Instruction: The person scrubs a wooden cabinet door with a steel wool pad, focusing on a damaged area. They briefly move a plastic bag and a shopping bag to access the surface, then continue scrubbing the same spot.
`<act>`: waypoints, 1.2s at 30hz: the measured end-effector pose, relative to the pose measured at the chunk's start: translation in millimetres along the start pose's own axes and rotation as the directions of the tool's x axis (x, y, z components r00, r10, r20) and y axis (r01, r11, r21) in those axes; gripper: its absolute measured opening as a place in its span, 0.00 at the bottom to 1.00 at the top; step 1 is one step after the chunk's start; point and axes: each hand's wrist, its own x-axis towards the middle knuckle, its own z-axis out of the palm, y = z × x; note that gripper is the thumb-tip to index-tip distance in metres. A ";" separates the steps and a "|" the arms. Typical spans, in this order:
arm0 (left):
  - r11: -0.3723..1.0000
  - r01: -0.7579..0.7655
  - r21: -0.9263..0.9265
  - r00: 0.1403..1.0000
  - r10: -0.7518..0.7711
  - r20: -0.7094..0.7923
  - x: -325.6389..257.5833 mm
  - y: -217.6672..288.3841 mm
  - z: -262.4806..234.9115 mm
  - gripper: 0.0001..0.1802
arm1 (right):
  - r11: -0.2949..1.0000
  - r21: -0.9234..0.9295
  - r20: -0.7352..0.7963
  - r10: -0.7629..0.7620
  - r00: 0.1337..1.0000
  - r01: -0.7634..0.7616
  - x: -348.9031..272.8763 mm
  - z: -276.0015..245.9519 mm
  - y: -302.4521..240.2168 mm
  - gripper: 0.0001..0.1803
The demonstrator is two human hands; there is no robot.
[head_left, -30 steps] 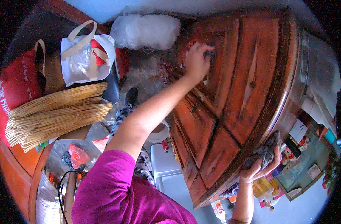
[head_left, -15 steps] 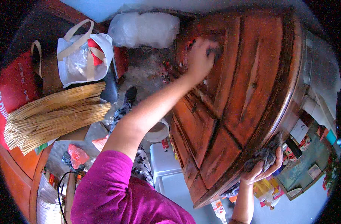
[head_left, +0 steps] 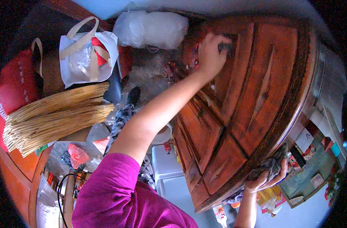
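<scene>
A reddish-brown wooden cabinet (head_left: pixel 267 83) with carved, framed panels fills the right half of the view. My left hand (head_left: pixel 211 55) is stretched out to its far panel. Its fingers are closed round a small dark thing (head_left: pixel 226 45), mostly hidden, whose kind I cannot make out. At the cabinet's near right edge, my right hand (head_left: pixel 266 178) grips a crumpled dark grey rag (head_left: pixel 273 165), which lies against the rim of the top.
On the left are a bundle of straw-coloured stalks (head_left: pixel 59 114), a white tote bag (head_left: pixel 80 70) and a red bag (head_left: pixel 17 87). A plastic-wrapped bundle (head_left: pixel 150 29) lies at the back. Pale boxes (head_left: pixel 166 161) stand beside the cabinet; a glass-topped surface (head_left: pixel 308 178) holds clutter at right.
My left hand has moved slightly right and farther along the panel, with the dark thing in it. My right hand and its rag have barely moved; the whole view has shifted a little.
</scene>
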 end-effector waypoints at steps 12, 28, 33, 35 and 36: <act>0.993 0.009 0.116 0.991 -0.024 0.134 -70.0 -7.8 -7.8 0.15 | 1.000 0.001 -0.012 0.017 1.000 -0.017 -1.1 -3.4 2.8 0.40; 0.997 0.016 -0.078 1.000 -0.016 -0.004 -17.2 -19.5 9.1 0.15 | 0.999 -0.047 0.014 0.002 1.000 -0.002 0.7 -4.0 4.0 0.39; 0.989 0.037 0.145 0.999 -0.034 -0.019 -1.5 -79.9 15.8 0.19 | 1.000 0.017 -0.047 0.009 0.999 -0.009 -2.9 -4.9 2.9 0.40; 0.947 0.225 0.228 0.968 -0.244 0.061 5.0 -123.0 7.5 0.20 | 0.999 0.044 -0.024 -0.026 0.999 0.027 0.2 0.3 11.2 0.40; 0.946 0.259 0.196 0.960 -0.275 0.059 4.6 -122.4 10.2 0.19 | 0.998 0.053 -0.016 -0.025 1.000 0.026 0.7 -0.1 10.8 0.40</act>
